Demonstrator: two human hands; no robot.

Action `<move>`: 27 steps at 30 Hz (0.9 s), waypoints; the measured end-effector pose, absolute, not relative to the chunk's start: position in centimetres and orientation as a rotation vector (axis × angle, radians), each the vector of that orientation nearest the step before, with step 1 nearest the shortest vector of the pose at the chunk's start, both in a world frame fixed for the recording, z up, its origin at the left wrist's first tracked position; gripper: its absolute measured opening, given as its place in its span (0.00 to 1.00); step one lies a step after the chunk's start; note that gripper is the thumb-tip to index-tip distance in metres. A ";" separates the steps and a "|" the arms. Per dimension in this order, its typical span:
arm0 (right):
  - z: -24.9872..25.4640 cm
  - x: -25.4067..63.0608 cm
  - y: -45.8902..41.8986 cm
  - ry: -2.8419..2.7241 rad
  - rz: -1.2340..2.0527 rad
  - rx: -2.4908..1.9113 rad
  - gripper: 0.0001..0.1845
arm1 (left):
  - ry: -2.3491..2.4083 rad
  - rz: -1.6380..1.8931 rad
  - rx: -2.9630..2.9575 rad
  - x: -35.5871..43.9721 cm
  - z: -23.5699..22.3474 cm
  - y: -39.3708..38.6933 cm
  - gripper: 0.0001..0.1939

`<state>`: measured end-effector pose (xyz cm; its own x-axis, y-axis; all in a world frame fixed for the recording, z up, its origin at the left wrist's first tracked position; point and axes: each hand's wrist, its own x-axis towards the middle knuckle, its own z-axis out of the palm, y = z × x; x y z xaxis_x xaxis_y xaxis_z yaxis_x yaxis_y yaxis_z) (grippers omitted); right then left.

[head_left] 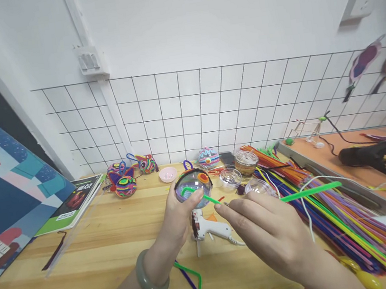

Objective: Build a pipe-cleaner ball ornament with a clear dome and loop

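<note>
My left hand (176, 218) is closed around a clear plastic ball (191, 181) with a purple loop on top, a dark strip along its edge and an orange round spot. The left thumb presses a bent green pipe cleaner (314, 190) against the ball's front. My right hand (271, 229) pinches the same pipe cleaner right of the ball, and its free end sticks out past the knuckles. Under the ball a white glue gun (214, 229) rests on the wooden table. Nearer me lie a short bent green pipe cleaner (199, 277) and a purple one (193, 285).
Finished striped balls (125, 185) and a pink bowl (167, 174) stand at the back. Clear cups (230, 177) are behind my right hand. Many coloured pipe cleaners (355, 222) spread on the right, crossed by a white cable. A magazine (75, 204) lies left.
</note>
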<state>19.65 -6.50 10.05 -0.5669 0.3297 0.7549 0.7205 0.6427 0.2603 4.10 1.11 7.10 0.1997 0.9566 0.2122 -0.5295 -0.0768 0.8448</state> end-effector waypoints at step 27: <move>6.5 18.0 -4.1 -1.586 0.822 -0.869 0.18 | 0.425 1.215 0.753 2.5 7.7 2.6 0.08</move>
